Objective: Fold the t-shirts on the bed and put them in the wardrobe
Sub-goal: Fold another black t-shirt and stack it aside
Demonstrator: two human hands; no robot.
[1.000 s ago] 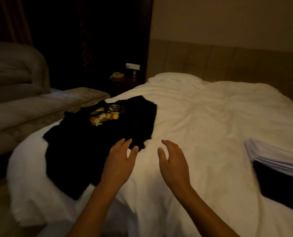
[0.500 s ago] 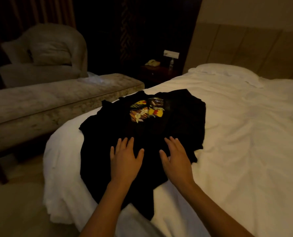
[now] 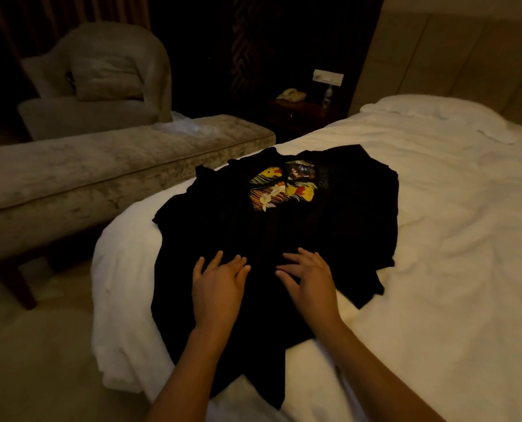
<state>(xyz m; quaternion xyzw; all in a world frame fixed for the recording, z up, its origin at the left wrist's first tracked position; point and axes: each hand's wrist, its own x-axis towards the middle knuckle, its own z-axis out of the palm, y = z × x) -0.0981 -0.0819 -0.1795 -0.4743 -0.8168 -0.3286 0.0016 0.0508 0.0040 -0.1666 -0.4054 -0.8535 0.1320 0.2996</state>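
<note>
A black t-shirt (image 3: 339, 233) with a yellow and orange print (image 3: 279, 187) lies rumpled and unfolded on the near left corner of the white bed (image 3: 451, 239). Its lower hem hangs over the bed's edge. My left hand (image 3: 217, 287) hovers over or rests on the shirt's lower part, fingers spread and relaxed. Just to its right, my right hand (image 3: 310, 283) is over the same dark cloth, fingers spread and slightly bent. Neither hand grips the fabric. Whether more dark shirts lie underneath, I cannot tell.
A long grey upholstered bench (image 3: 101, 178) runs along the bed's left side, with an armchair (image 3: 101, 83) behind it. A dark nightstand (image 3: 302, 117) with a phone and a small bottle stands by the headboard. A white pillow (image 3: 430, 108) lies at the bed's head. Bare floor (image 3: 34, 360) lies at lower left.
The view swung left and closer to the black shirt. Both hands moved from over the white sheet onto the shirt's lower part, and the fingers spread wider.
</note>
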